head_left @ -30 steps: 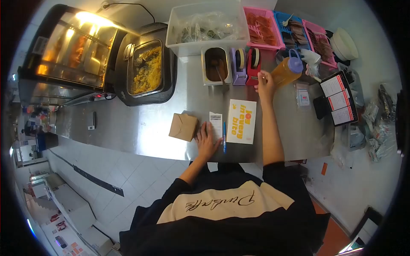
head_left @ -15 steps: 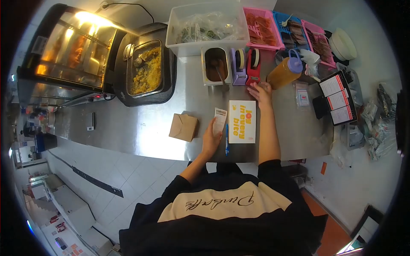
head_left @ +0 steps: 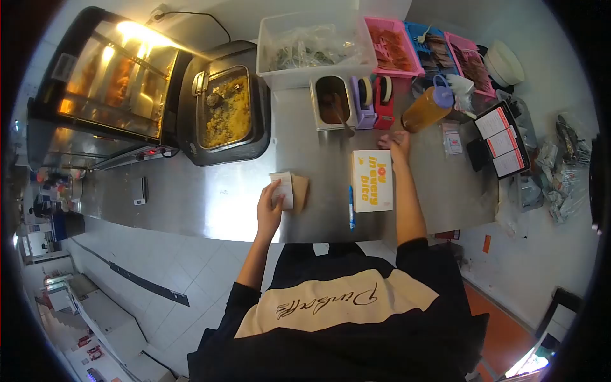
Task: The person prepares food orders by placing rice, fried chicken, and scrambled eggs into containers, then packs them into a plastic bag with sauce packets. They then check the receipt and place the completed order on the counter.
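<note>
My left hand (head_left: pixel 269 207) holds a white receipt slip (head_left: pixel 282 189) flat against the top of a small brown paper box (head_left: pixel 299 192) on the steel counter (head_left: pixel 210 191). My right hand (head_left: pixel 400 142) hovers with pinched fingers at the far end of a white box printed in orange letters (head_left: pixel 372 180), just in front of the red tape dispenser (head_left: pixel 386 94). What the fingers pinch is too small to make out. A blue pen (head_left: pixel 351 207) lies between the two boxes.
A purple tape dispenser (head_left: pixel 363 95), a sauce pan (head_left: pixel 332 102), an orange bottle (head_left: pixel 428 107) and a ticket stand (head_left: pixel 501 141) line the back. A fryer of yellow crumbs (head_left: pixel 223 108) and a heated display (head_left: pixel 102 83) stand left. Bins sit behind.
My left hand lifted the receipt off the counter and carried it left onto the brown box. My right hand drew back from the bottle and tape dispenser to the white box.
</note>
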`<state>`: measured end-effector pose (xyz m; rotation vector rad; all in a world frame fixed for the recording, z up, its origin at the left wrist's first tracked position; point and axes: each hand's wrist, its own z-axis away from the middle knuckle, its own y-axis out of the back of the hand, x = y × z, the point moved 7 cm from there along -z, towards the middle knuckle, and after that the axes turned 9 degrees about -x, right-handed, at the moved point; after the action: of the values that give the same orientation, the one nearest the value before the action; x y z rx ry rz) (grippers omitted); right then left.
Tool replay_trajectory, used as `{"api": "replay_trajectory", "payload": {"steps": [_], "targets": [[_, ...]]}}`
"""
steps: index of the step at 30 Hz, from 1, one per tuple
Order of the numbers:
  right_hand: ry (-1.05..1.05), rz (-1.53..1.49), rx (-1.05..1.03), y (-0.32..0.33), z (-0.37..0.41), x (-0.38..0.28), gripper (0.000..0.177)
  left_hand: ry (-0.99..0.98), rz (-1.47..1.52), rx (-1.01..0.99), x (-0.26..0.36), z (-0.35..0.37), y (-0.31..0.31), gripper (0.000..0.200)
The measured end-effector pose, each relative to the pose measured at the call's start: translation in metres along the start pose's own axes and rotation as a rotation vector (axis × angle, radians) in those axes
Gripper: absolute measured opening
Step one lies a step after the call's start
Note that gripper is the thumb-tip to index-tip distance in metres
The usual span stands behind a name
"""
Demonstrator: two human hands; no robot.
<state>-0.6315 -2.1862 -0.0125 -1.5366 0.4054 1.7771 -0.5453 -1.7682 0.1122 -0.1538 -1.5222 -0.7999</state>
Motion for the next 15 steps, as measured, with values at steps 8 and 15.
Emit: {"api": "replay_trajectory", "payload": {"steps": [8,15], "targets": [[0.038,0.197,-0.202,-0.090,0.105,-0.134,0.029,0.018,-0.170,-0.160,-0.017,-0.005,0.017,0.044],[-0.275,0.468,-0.666,-0.218,0.169,-0.056,0.036,-0.127,-0.551,-0.282,0.006,-0.019,0.018,0.047]]}}
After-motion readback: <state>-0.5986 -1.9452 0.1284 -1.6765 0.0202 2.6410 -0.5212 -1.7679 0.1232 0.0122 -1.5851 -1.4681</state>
